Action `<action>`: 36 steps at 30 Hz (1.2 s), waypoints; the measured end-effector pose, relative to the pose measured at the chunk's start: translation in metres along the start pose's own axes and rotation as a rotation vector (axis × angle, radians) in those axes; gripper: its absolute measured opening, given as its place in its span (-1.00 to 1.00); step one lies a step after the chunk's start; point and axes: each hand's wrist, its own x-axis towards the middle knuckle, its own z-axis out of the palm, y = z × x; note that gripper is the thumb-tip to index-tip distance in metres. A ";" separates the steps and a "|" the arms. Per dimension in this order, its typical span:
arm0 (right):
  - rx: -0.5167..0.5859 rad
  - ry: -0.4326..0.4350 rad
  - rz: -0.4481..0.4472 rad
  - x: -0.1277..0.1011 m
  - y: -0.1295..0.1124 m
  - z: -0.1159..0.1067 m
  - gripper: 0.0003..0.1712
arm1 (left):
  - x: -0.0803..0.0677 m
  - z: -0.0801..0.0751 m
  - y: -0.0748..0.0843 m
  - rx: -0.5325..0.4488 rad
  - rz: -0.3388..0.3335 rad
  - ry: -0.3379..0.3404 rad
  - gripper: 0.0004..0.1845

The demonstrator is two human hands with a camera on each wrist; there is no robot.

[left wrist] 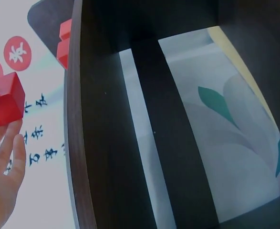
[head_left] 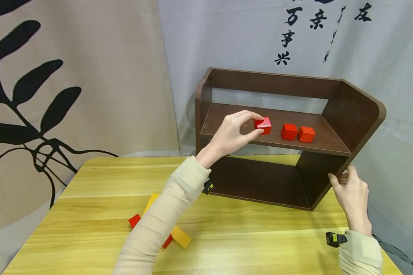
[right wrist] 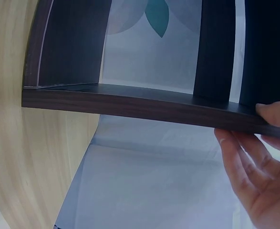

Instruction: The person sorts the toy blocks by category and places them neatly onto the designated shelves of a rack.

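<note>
Red cube [head_left: 263, 125], glossy, painted wood by the look, sits pinched between thumb and forefinger of the left hand [head_left: 234, 132] just over the left end of the shelf unit's upper board; cannot tell if it touches the board. In the left wrist view the same cube [left wrist: 6, 99] sits at the fingertips [left wrist: 8, 143], shelf edge beside it.

Surface: pale yellow wood-grain table [head_left: 89, 214], smooth, rounded far-left corner. Behind it on the left a beige cloth backdrop [head_left: 106, 76] with black leaf print; on the right a grey-white cloth [head_left: 392, 76] with black brush characters.

Near the table's front edge, left of centre, flat yellow blocks [head_left: 181, 236] and red blocks [head_left: 134, 220] lie in a loose pile, partly hidden by the beige sleeve [head_left: 165, 217].

Shelf unit [head_left: 351, 114] stands at the far right of the table: dark brown wood veneer, matte, two tiers, rounded corners, open back. Two more red cubes [head_left: 289, 131] [head_left: 306, 134] sit near mid-board, touching or nearly so, well apart from the pinched one.

Right hand [head_left: 352, 193] grips the shelf unit's right side panel near its lower front edge, fingers curled round the board edge; right wrist view shows fingers [right wrist: 240, 157] under the dark panel, thumb on top.
</note>
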 end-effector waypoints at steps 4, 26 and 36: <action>0.001 0.011 -0.009 0.000 0.000 0.001 -0.70 | 0.002 0.002 -0.002 0.011 -0.031 -0.017 -0.73; 0.005 0.018 -0.012 -0.002 0.001 0.001 -0.71 | 0.007 0.015 -0.010 0.061 -0.105 -0.130 -0.73; 0.000 0.009 -0.008 -0.001 0.000 0.000 -0.70 | 0.005 0.024 -0.013 0.040 -0.112 -0.195 -0.74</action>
